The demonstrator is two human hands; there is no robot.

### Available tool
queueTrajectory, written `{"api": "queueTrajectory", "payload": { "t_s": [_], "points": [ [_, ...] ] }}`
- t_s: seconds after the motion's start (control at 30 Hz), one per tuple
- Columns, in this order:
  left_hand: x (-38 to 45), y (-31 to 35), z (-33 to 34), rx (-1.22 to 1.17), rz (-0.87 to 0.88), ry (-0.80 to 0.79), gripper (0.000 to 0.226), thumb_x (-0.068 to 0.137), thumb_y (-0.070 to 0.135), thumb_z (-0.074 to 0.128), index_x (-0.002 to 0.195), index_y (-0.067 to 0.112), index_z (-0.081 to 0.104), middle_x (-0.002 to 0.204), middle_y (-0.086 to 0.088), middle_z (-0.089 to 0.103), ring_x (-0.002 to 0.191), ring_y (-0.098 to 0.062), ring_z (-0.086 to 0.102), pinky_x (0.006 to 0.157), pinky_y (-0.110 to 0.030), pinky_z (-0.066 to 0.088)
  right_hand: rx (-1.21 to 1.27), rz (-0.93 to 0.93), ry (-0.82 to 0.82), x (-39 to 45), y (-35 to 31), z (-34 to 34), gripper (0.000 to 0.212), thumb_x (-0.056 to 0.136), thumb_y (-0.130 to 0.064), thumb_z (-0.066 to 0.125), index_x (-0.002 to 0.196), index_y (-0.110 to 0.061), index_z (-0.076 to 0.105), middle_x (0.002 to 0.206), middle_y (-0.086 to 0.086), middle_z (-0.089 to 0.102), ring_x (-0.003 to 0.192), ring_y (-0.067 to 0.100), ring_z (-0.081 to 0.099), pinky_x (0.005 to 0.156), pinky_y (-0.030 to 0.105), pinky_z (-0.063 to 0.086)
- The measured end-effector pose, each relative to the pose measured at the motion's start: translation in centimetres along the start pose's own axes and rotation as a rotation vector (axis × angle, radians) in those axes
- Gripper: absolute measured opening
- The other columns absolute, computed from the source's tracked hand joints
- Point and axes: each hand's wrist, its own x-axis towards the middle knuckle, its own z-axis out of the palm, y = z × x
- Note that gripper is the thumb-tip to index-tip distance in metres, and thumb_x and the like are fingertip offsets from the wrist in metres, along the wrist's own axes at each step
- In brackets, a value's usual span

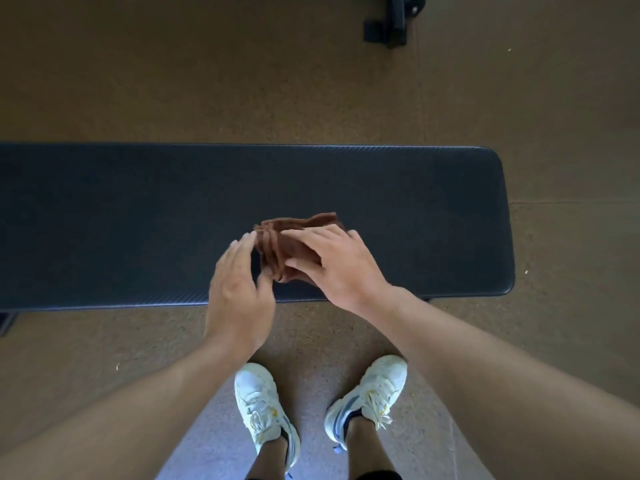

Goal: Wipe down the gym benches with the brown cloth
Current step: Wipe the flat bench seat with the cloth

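We look down on a brown floor (242,81) with a dark padded bench (104,220) lying from 9 to 3 o'clock across it, its rounded end at 3 o'clock. At 12 o'clock stands a black equipment base (391,22). Our white shoes (263,407) sit at 6 o'clock. Our right hand (343,268) lies flat, fingers spread, pressing the folded brown cloth (294,244) onto the bench centre. Our left hand (239,289) is open, fingertips touching the cloth's 9 o'clock edge, gripping nothing
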Motion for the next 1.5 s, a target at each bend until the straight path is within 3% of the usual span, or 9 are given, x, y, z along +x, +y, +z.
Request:
{"api": "queueTrajectory", "payload": {
  "t_s": [0.13,0.27,0.53,0.7,0.83,1.2,1.3,1.4,1.5],
  "points": [
    [1.4,4.7,-1.1,-0.688,-0.395,-0.029,0.05,0.103,0.057,0.04,0.135,0.026,0.062,0.124,0.009,0.069,0.122,-0.012,0.062,0.102,-0.028,0.044,1.15,0.479,0.013,-1.3,-3.3,-3.3,0.03,0.106,-0.035,0.06,0.133,-0.025,0.069,0.126,0.0,0.076,0.12,0.022,0.071,0.112,0.051,0.051],
    [1.5,7.0,-1.2,-1.052,-0.52,-0.588,0.068,0.096,0.071,0.035,0.135,0.024,0.066,0.131,-0.005,0.071,0.124,-0.022,0.065,0.108,-0.046,0.045,1.8,0.73,-0.056,-3.6,-3.3,-5.2,0.056,0.106,-0.049,0.053,0.144,-0.009,0.062,0.145,0.019,0.063,0.137,0.035,0.06,0.122,0.052,0.038],
    [0.0,9.1,4.0,-0.761,-0.514,-0.388,0.028,0.1,0.044,0.061,0.109,0.025,0.079,0.107,0.001,0.08,0.103,-0.019,0.075,0.092,-0.052,0.059,1.311,0.884,0.149,-7.0,0.2,-7.1,0.032,0.102,-0.044,0.064,0.119,-0.02,0.079,0.112,0.005,0.081,0.108,0.023,0.077,0.104,0.048,0.057],
    [0.8,10.9,6.5,-0.626,-0.544,-0.208,0.026,0.101,0.046,0.059,0.105,0.028,0.077,0.1,0.006,0.08,0.094,-0.014,0.076,0.085,-0.04,0.062,0.971,0.971,0.738,-8.5,4.4,-10.1,0.015,0.086,-0.036,0.086,0.089,-0.025,0.077,0.089,-0.004,0.081,0.096,0.026,0.078,0.09,0.05,0.064],
    [1.5,13.6,7.3,-0.675,-0.435,-0.452,0.022,0.106,0.028,0.054,0.115,0.025,0.074,0.101,0.005,0.08,0.093,-0.016,0.077,0.081,-0.035,0.063,0.939,0.88,1.085,-9.4,5.7,-15.5,0.015,0.087,-0.034,0.086,0.092,-0.028,0.073,0.093,-0.008,0.079,0.093,0.013,0.077,0.091,0.05,0.064],
    [4.3,16.1,6.5,-0.648,-0.428,-0.359,0.026,0.099,0.023,0.067,0.124,0.023,0.064,0.11,0.005,0.076,0.099,-0.013,0.075,0.091,-0.038,0.061,0.762,0.582,0.987,-9.1,3.2,-21.7,0.015,0.088,-0.031,0.085,0.098,-0.03,0.074,0.088,-0.01,0.08,0.087,0.01,0.078,0.082,0.038,0.065],
    [4.9,14.2,6.1,-0.203,-0.276,-0.304,0.049,0.091,0.03,0.076,0.137,0.029,0.057,0.132,0.011,0.062,0.123,-0.012,0.06,0.104,-0.036,0.05,0.738,0.453,0.795,-8.4,2.4,-20.1,0.017,0.087,-0.022,0.085,0.094,-0.033,0.075,0.087,-0.012,0.079,0.077,0.004,0.074,0.068,0.022,0.06],
    [5.4,12.5,5.8,0.37,-0.108,-0.311,0.098,0.08,0.041,0.084,0.158,0.033,0.024,0.167,0.006,0.019,0.154,-0.019,0.016,0.116,-0.048,0.034,0.722,0.54,0.442,-7.1,4.0,-15.7,0.026,0.085,-0.026,0.088,0.106,-0.035,0.074,0.099,-0.014,0.079,0.094,0.007,0.075,0.09,0.036,0.062],
    [5.8,11.0,6.0,0.652,-0.102,-0.433,0.14,0.064,0.056,0.09,0.161,0.031,-0.008,0.17,0.006,-0.018,0.157,-0.021,-0.013,0.115,-0.058,0.035,0.627,0.646,0.058,-6.6,5.0,-11.5,0.052,0.089,-0.031,0.084,0.134,-0.044,0.062,0.123,-0.022,0.069,0.113,-0.002,0.065,0.108,0.032,0.053]
  ]
}}
